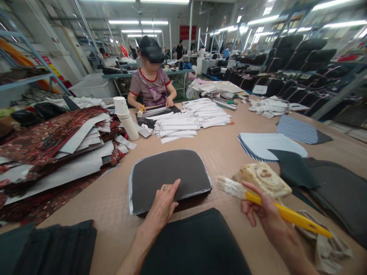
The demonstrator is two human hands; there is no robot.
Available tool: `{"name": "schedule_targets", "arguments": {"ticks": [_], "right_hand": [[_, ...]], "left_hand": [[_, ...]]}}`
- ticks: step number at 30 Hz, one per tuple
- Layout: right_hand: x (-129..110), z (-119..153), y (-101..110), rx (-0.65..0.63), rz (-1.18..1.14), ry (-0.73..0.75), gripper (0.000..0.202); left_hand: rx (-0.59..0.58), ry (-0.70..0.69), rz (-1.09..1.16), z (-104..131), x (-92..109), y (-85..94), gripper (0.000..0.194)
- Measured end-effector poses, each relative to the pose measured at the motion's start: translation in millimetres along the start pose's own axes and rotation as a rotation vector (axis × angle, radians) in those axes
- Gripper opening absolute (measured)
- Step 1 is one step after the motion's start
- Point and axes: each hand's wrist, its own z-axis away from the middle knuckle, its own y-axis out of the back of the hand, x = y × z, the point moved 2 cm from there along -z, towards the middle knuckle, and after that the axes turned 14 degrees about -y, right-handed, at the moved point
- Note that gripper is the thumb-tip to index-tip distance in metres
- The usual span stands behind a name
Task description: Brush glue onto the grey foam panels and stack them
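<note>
A dark grey rounded panel with pale edges (169, 173) lies on top of a stack on the brown table (114, 194). My left hand (163, 200) rests on its front edge, index finger stretched across the surface, nothing gripped. To the right, my right hand (265, 210) is closed round a yellow-handled brush (289, 214), its whitish bristles pointing left near the panel's right edge. Just behind the brush sits a cream, glue-crusted container (263, 177). Dark green fabric (192, 244) lies in front of the panel.
Patterned red fabric and white sheets (57, 152) are piled at left, beside stacked paper cups (126, 118). White strips (195, 118) lie before a seated person (151, 80) across the table. Striped pieces (269, 145) and dark panels (338, 191) are at right.
</note>
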Motion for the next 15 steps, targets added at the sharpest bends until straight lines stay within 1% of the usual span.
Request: {"name": "schedule_targets", "arguments": {"ticks": [3, 5, 7, 9, 11, 12, 15], "right_hand": [[-2.2, -10.9, 0.4, 0.034, -0.163, -0.027, 0.047], [-1.1, -18.3, -0.5, 0.035, -0.194, -0.055, 0.043], [1.7, -25.8, -2.1, 0.057, -0.170, -0.075, 0.043], [6.5, -33.0, -5.1, 0.116, -0.105, -0.073, 0.044], [12.9, -38.7, -10.9, 0.183, -0.032, -0.061, 0.045], [16.7, -40.8, -15.2, 0.196, -0.005, -0.062, 0.047], [26.9, -45.5, -29.9, 0.143, 0.058, -0.083, 0.047]], "left_hand": [[0.025, -0.010, 0.047, -0.4, -3.9, 2.8, 0.069], [0.046, -0.032, 0.093, 0.1, -7.8, 4.2, 0.067], [0.067, -0.058, 0.117, 1.1, -10.7, 4.9, 0.065], [0.065, -0.083, 0.108, 1.9, -11.2, 4.2, 0.062], [0.034, -0.081, 0.075, 1.7, -9.4, 2.2, 0.062], [0.013, -0.068, 0.055, 1.1, -8.0, 1.1, 0.063], [-0.035, -0.010, -0.005, -1.8, -2.5, -0.8, 0.070]]}}
